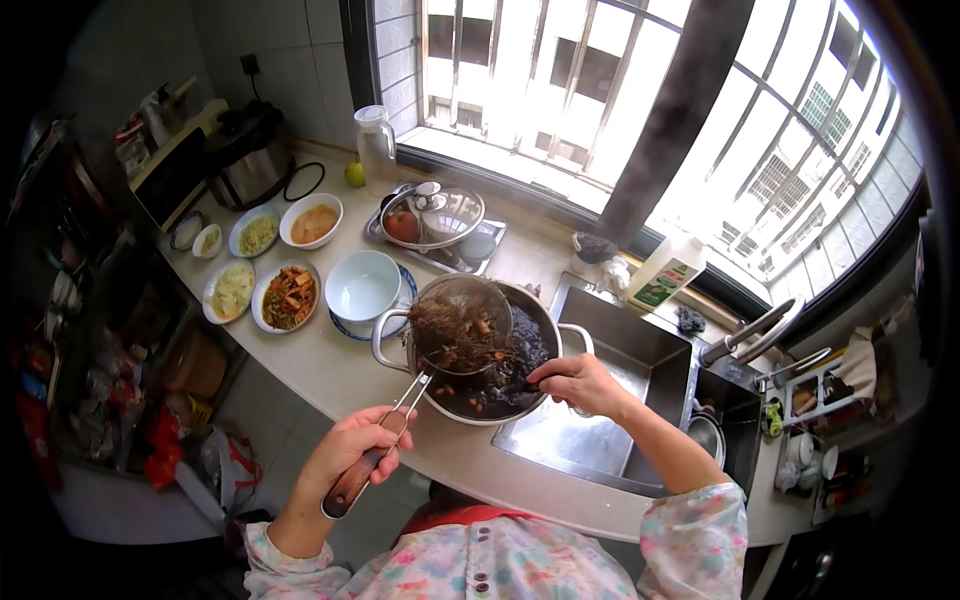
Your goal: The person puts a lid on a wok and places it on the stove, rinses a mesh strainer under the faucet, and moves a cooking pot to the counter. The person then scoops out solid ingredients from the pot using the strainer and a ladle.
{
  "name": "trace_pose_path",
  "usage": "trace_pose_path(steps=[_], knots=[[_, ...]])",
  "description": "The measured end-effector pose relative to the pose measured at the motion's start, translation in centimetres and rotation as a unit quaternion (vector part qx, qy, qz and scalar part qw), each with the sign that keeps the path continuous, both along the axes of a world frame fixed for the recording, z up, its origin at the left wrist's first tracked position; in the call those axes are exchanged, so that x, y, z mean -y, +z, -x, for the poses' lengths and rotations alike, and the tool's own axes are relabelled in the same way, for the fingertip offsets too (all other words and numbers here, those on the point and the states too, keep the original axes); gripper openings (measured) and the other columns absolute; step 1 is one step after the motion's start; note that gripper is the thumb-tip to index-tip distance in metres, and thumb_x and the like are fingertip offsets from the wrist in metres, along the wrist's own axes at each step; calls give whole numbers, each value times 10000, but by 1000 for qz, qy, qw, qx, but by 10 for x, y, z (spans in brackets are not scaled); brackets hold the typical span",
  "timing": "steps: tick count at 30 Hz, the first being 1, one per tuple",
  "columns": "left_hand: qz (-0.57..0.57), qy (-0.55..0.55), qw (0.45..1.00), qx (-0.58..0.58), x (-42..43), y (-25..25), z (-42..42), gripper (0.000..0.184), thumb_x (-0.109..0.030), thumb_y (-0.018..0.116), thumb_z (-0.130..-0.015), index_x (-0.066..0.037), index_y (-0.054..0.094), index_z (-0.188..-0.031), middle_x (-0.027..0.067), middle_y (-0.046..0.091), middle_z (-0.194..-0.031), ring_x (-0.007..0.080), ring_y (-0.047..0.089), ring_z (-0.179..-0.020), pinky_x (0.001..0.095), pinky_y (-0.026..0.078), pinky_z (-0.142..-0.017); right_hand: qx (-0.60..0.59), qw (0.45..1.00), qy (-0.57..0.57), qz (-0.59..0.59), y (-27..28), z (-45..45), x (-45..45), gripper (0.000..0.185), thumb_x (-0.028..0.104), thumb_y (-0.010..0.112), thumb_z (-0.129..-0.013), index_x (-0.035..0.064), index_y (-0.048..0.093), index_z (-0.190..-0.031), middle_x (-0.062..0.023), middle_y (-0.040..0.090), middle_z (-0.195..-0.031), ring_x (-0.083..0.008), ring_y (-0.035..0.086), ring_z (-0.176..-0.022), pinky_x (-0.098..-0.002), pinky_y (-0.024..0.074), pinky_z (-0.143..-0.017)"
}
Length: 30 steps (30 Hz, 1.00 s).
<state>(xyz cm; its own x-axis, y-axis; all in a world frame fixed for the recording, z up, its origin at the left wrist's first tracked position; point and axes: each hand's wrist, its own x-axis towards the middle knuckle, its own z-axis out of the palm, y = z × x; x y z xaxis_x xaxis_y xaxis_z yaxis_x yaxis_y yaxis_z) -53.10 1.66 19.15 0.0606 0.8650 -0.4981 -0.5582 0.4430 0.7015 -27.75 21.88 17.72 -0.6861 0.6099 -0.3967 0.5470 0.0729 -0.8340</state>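
Observation:
My left hand is closed around the wooden handle of a round mesh strainer, tilted over the pot. In its mesh lies a clump of wet, brown, stringy herbs. Below stands a two-handled metal pot, holding dark liquid with several small reddish-brown bits near its front side. Closed over the pot's right side, my right hand grips a dark, thin utensil. Its lower end is hidden in the liquid, so I cannot tell its kind.
Left of the pot, a pale blue bowl sits on a plate, near several dishes of food. Behind it, a glass lid rests on a tray. A steel sink, faucet and white bottle stand at the right.

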Motion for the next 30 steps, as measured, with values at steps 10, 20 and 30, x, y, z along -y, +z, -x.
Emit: trace_pose_path(steps=[10, 20, 30], knots=[[28, 11, 1000, 1, -20, 0, 4, 416, -33, 452, -758, 82, 414, -1155, 135, 524, -817, 114, 468, -440, 217, 386, -350, -150, 963, -135, 180, -17, -27, -24, 201, 124, 537, -792, 16, 649, -918, -34, 540, -572, -58, 439, -450, -193, 335, -402], [22, 34, 999, 9, -29, 5, 6, 423, -17, 445, -751, 94, 404, -1157, 141, 528, -808, 116, 466, -421, 215, 373, -324, -145, 982, -109, 49, -9, -36, -14, 197, 95, 540, -775, 34, 658, -920, -18, 562, -635, -51, 493, -551, -196, 388, -465], [-17, 29, 999, -8, -23, 13, 5, 403, -39, 439, -770, 66, 410, -1158, 138, 541, -814, 113, 490, -436, 211, 407, -364, -194, 959, -200, 43, -12, -59, -3, 218, 51, 522, -753, -12, 639, -926, -56, 582, -596, -54, 458, -428, -167, 332, -378]])
